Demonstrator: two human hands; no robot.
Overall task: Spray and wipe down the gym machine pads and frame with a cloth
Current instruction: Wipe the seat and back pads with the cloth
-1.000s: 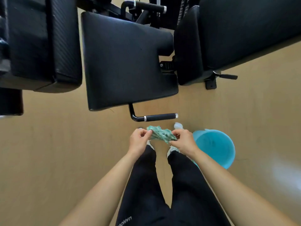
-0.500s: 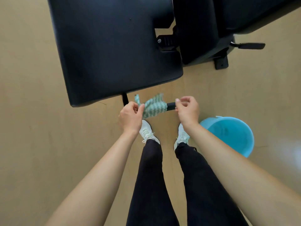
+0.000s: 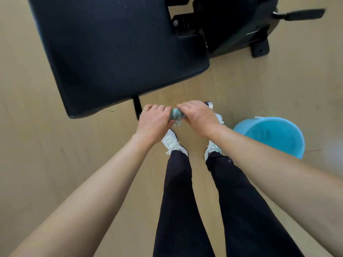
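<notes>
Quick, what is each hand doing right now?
Left hand: closed, gripping the green cloth.
Right hand: closed, gripping the same cloth.

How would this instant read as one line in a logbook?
left hand: grips bunched green cloth | right hand: grips same cloth, at black handle bar | light blue plastic bucket: on floor, right

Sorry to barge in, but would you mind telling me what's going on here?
A person stands at a gym machine. The left hand and right hand both grip a bunched green cloth, right at the machine's handle bar, below the black pad. Whether the cloth wraps the bar is hidden. A blue bucket sits on the floor beside the right foot.
</notes>
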